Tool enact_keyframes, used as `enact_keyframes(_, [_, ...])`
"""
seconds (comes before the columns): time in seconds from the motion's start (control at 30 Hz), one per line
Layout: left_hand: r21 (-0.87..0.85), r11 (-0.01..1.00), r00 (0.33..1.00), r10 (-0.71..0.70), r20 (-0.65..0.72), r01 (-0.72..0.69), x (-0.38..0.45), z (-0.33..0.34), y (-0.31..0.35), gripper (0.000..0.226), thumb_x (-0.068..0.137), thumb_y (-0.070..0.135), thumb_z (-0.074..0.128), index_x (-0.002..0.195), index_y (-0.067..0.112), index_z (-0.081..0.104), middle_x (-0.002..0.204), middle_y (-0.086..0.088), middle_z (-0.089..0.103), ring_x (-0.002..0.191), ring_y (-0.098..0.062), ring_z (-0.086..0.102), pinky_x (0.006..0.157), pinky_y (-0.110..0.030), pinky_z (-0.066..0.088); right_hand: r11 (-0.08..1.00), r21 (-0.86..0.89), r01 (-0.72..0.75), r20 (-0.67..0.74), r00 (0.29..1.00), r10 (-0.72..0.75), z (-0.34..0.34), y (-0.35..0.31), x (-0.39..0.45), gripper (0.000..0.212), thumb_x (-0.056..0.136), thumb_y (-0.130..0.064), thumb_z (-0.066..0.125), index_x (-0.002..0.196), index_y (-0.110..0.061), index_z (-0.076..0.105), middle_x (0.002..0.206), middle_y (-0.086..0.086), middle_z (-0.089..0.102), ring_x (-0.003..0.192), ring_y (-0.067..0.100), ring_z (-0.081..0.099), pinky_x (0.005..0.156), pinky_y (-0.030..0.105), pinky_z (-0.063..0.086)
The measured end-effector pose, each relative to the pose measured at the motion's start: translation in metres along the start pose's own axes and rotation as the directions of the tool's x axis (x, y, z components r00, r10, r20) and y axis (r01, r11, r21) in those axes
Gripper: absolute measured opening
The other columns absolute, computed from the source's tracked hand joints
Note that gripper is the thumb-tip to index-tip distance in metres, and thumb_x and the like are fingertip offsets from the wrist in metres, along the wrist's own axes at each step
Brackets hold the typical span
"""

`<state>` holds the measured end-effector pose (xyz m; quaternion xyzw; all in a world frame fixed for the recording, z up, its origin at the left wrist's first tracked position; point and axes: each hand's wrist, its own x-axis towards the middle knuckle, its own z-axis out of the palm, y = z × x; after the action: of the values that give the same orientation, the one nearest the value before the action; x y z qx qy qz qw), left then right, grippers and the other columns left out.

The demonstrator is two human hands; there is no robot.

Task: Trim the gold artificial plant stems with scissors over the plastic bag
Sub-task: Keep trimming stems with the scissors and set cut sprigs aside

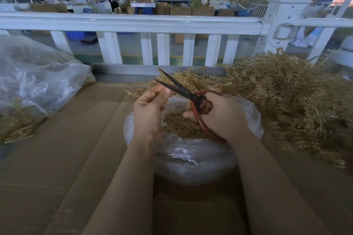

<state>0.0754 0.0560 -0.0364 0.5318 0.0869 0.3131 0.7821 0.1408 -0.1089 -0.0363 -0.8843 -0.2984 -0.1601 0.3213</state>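
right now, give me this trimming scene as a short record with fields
left hand: pinches a gold stem at the blades
right hand: grips the scissors by their red handles
scissors: blades open, pointing up and left
plastic bag: open under both hands, gold trimmings inside
untrimmed pile: heaped to the right
second bag: far left, on the cardboard surface
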Motion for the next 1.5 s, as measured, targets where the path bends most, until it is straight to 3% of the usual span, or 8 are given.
enact_keyframes(0.23, [0.06,0.996,0.998,0.055,0.043,-0.058,-0.001,0.001,0.0,0.039,0.09,0.003,0.065,0.062,0.028,0.075,0.07,0.01,0.069,0.062,0.003,0.058,0.06,-0.01,0.045,0.997,-0.077,0.004,-0.025,1.0,-0.006,-0.001,-0.003,0.0,0.052,0.069,-0.086,0.059,0.091,-0.039,0.065,0.067,-0.02,0.06,0.064,-0.008,0.053,0.052,0.014,0.038])
enact_keyframes(0.63, [0.054,0.998,1.0,0.01,0.025,-0.011,-0.001,0.001,0.0,0.029,0.09,0.01,0.066,0.067,0.025,0.073,0.071,0.006,0.065,0.069,-0.006,0.055,0.063,-0.015,0.044,0.995,-0.1,-0.018,-0.027,1.0,0.016,0.0,-0.003,0.001,0.059,0.065,-0.093,0.052,0.085,-0.039,0.065,0.064,-0.018,0.06,0.06,-0.005,0.053,0.049,0.018,0.038])
enact_keyframes(0.8, [0.04,0.996,0.997,-0.073,-0.039,0.074,-0.002,0.004,0.003,0.013,0.092,0.014,0.067,0.079,0.015,0.069,0.071,0.001,0.062,0.063,-0.007,0.054,0.063,-0.019,0.044,0.984,0.143,-0.106,0.038,0.994,0.101,0.001,-0.001,0.0,0.066,0.054,-0.097,0.055,0.071,-0.034,0.063,0.069,-0.024,0.065,0.064,-0.003,0.062,0.048,0.014,0.039])
enact_keyframes(0.93, [0.034,0.994,0.993,-0.103,-0.065,0.106,-0.002,0.004,0.004,0.011,0.092,0.014,0.067,0.081,0.013,0.07,0.069,0.003,0.065,0.06,-0.005,0.054,0.06,-0.017,0.044,0.883,0.44,-0.161,0.02,0.985,0.169,-0.001,-0.006,0.003,0.03,0.068,-0.07,0.076,0.068,-0.041,0.069,0.06,-0.019,0.066,0.056,-0.004,0.062,0.05,0.01,0.043])
enact_keyframes(1.07, [0.096,0.992,0.997,-0.079,-0.012,0.08,-0.005,0.006,0.003,0.012,0.092,0.013,0.067,0.08,0.012,0.07,0.068,0.004,0.066,0.06,-0.004,0.056,0.058,-0.013,0.046,0.788,0.584,-0.194,0.055,0.978,0.2,-0.006,-0.009,0.004,0.03,0.081,-0.049,0.079,0.065,-0.026,0.068,0.053,-0.008,0.064,0.047,-0.002,0.056,0.049,0.011,0.041])
enact_keyframes(1.17, [0.132,0.99,0.997,-0.057,0.057,0.049,-0.008,0.01,0.004,0.01,0.092,0.01,0.067,0.083,0.01,0.069,0.065,0.005,0.066,0.058,-0.001,0.058,0.056,-0.013,0.046,0.738,0.631,-0.238,0.118,0.97,0.212,-0.008,-0.015,0.005,0.036,0.084,-0.044,0.076,0.074,-0.01,0.072,0.06,0.005,0.069,0.05,0.007,0.06,0.053,0.016,0.047])
enact_keyframes(1.27, [0.137,0.99,0.993,-0.046,0.11,0.031,-0.011,0.016,0.005,0.008,0.091,0.0,0.065,0.088,0.007,0.066,0.062,0.005,0.066,0.056,-0.002,0.062,0.054,-0.014,0.048,0.707,0.659,-0.257,0.136,0.965,0.224,-0.009,-0.017,0.005,0.031,0.087,-0.033,0.078,0.08,-0.003,0.073,0.06,0.006,0.069,0.042,0.001,0.054,0.045,0.012,0.039])
enact_keyframes(1.5, [0.171,0.982,0.992,0.067,0.104,-0.084,-0.012,0.018,0.001,0.002,0.093,0.006,0.065,0.094,0.005,0.064,0.078,-0.026,0.061,0.06,-0.011,0.063,0.057,-0.018,0.05,0.738,0.616,-0.275,0.115,0.958,0.261,-0.008,-0.016,0.007,0.017,0.089,-0.019,0.077,0.076,-0.01,0.071,0.053,-0.002,0.066,0.044,-0.001,0.055,0.047,0.01,0.04])
